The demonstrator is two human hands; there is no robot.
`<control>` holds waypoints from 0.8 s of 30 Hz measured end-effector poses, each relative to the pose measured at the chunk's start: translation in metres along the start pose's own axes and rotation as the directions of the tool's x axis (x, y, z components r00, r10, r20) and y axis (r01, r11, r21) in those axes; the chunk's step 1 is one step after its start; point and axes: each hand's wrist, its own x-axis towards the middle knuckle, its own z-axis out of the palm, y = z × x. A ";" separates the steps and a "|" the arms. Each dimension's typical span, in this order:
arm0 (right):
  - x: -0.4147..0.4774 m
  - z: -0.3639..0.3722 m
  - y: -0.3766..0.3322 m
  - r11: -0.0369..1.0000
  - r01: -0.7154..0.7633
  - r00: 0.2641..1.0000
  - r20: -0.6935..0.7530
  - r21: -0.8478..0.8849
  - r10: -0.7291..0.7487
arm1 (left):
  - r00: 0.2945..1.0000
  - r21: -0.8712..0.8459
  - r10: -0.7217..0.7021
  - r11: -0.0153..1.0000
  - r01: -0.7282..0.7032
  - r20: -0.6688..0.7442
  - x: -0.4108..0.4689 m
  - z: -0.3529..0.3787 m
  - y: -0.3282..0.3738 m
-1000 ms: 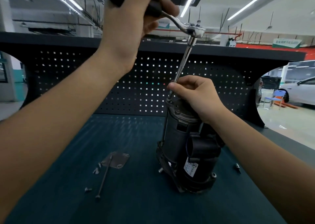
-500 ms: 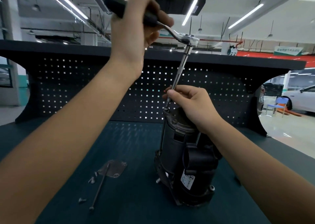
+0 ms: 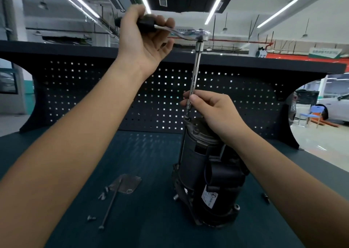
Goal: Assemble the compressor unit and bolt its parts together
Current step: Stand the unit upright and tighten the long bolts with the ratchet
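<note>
The black compressor unit [image 3: 205, 174] stands upright on the dark bench mat [image 3: 147, 153]. A ratchet wrench [image 3: 196, 35] with a long extension bar [image 3: 195, 74] stands on the unit's top end. My left hand [image 3: 143, 41] grips the ratchet's black handle, held high and to the left. My right hand [image 3: 213, 111] pinches the lower end of the extension bar just above the unit's top, with its wrist over the housing. The socket and the bolt head under it are hidden by my fingers.
On the mat to the left lie a small metal plate [image 3: 125, 183], a long bolt [image 3: 110, 208] and a few loose screws [image 3: 103, 193]. Another small bolt [image 3: 265, 198] lies to the right of the unit. A black pegboard wall [image 3: 94, 96] closes the back of the bench.
My left hand has swung the ratchet handle, so the ratchet head now sits level and the extension bar stands more upright. My right hand keeps its pinch on the bar.
</note>
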 end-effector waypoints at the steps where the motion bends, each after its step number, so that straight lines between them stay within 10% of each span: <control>1: 0.000 -0.001 0.000 1.000 0.008 1.000 -0.012 0.002 -0.008 | 0.998 0.051 0.052 0.997 -0.054 0.043 -0.006 0.001 0.001; 7: 0.000 0.001 0.000 1.000 0.001 0.999 -0.045 0.024 0.000 | 0.843 0.462 0.450 0.705 -0.538 0.294 -0.048 0.019 0.002; 14: 0.000 0.005 -0.002 1.000 -0.026 0.999 0.038 0.005 0.026 | 0.993 0.113 0.116 0.986 -0.119 0.033 -0.012 0.013 0.010; 19: -0.002 0.004 -0.007 0.999 0.003 1.000 0.027 -0.037 -0.002 | 0.995 -0.104 -0.095 0.990 0.094 -0.009 0.005 0.006 0.008; 24: -0.001 0.004 -0.006 0.996 0.039 0.999 -0.003 -0.081 -0.040 | 0.962 0.242 0.233 0.934 -0.262 0.142 -0.027 0.012 0.004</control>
